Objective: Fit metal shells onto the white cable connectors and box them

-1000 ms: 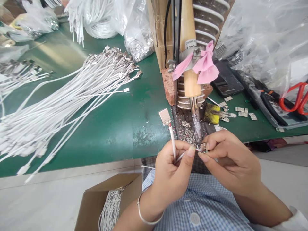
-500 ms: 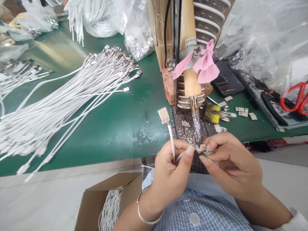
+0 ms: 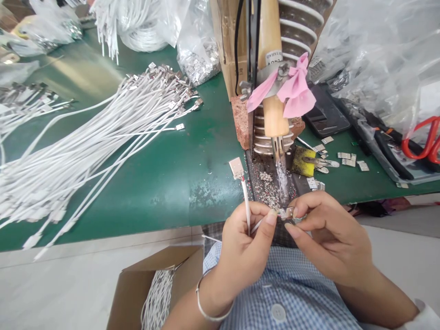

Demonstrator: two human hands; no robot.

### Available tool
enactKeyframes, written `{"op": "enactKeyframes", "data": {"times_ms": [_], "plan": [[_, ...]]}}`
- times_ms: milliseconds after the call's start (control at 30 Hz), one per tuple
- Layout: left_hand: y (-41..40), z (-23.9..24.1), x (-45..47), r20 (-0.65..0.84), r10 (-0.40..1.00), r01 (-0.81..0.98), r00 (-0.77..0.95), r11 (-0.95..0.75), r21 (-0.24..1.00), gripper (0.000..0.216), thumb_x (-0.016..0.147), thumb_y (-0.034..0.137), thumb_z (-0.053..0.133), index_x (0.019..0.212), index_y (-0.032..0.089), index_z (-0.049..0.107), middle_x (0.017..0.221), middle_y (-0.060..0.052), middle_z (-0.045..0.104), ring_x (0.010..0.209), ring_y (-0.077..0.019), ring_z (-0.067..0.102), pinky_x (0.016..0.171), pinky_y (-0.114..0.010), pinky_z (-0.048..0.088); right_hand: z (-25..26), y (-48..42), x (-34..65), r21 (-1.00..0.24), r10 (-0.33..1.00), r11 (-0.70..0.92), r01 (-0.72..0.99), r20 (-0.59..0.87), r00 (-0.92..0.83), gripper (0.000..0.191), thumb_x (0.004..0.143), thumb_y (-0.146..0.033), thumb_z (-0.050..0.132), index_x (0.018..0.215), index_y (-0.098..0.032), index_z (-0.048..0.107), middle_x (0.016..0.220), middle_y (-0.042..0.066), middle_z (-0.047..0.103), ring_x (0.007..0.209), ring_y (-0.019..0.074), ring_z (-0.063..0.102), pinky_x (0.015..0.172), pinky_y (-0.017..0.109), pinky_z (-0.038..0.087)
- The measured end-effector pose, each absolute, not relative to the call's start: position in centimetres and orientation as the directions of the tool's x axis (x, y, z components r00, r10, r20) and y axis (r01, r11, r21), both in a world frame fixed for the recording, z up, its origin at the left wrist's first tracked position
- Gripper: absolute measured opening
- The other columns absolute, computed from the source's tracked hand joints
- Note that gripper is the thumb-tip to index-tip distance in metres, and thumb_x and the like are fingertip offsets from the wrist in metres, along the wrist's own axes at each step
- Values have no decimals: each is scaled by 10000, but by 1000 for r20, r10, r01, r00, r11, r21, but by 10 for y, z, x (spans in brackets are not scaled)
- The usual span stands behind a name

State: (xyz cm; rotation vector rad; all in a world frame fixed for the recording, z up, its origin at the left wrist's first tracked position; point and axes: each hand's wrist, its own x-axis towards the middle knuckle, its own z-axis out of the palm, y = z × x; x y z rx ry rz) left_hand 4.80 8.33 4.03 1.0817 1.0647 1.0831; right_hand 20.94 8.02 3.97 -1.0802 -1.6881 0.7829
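My left hand is closed around two thin white cables; one cable stands up from the fist and ends in a small metal connector. The other cable's end meets a small metal connector piece pinched in the fingertips of my right hand. Both hands sit together just under the tip of a fixed soldering iron with a wooden handle and a pink ribbon. Solder crumbs lie on the dark patch below the iron.
A large fan of white cables covers the green table to the left. A cardboard box of cables stands at lower left. A yellow sponge, loose metal shells, pliers, red-handled scissors and plastic bags are on the right.
The hands stay pinched at the iron's tip. The upright cable's connector has tilted slightly right, and the view has shifted a little.
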Motion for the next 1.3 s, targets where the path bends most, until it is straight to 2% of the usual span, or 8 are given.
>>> {"op": "enactKeyframes", "data": {"times_ms": [467,1300], "plan": [[86,45,49,-102,982,-177,159,130,976,142,959,260,561,838,185,556,607,80,417,509,-56,295,461,-151,264,50,83,207,-899,923,383,212,364,-124,208,803,-1,605,784,-204,568,895,1,533,852,144,586,705,298,485],[85,45,50,-97,984,-179,150,123,976,127,958,249,563,847,186,565,596,73,422,490,-54,299,452,-161,282,50,81,210,-869,906,422,257,392,-163,203,804,1,607,799,-195,554,918,11,533,869,143,585,728,306,484]]}}
